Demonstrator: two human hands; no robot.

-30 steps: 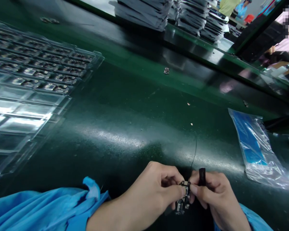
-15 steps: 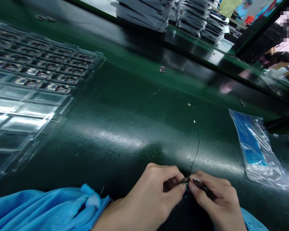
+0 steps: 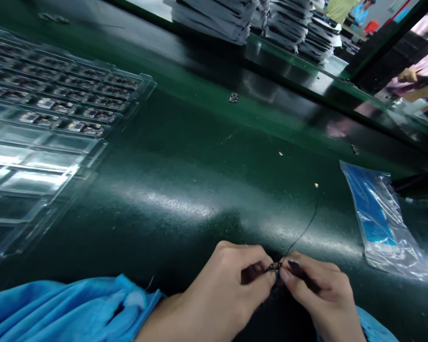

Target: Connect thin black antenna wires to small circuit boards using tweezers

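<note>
My left hand [image 3: 231, 280] pinches a small electronic part [image 3: 274, 267] between thumb and forefinger, near the bottom of the view. Most of this part is hidden by the fingertips. Close against it, my right hand [image 3: 321, 289] is closed around a slim dark tool [image 3: 303, 275]; its exact kind cannot be made out. From between the fingertips a thin black wire [image 3: 305, 231] curves up and to the right over the dark green table. A tiny pale piece [image 3: 316, 185] is just beyond the wire's far end.
Clear plastic trays [image 3: 74, 102] at left hold rows of small circuit boards; a tray section [image 3: 32, 159] nearer me has bare pockets. A plastic bag [image 3: 378, 213] with something blue lies at right. Loose small boards [image 3: 233, 97] rest farther back. Stacked grey sheets [image 3: 214, 19] stand on a shelf.
The wire's free end has swung to the right, and the tiny pale piece has shifted right with it. The dark tool has tilted slightly in my right hand; my left hand stays put.
</note>
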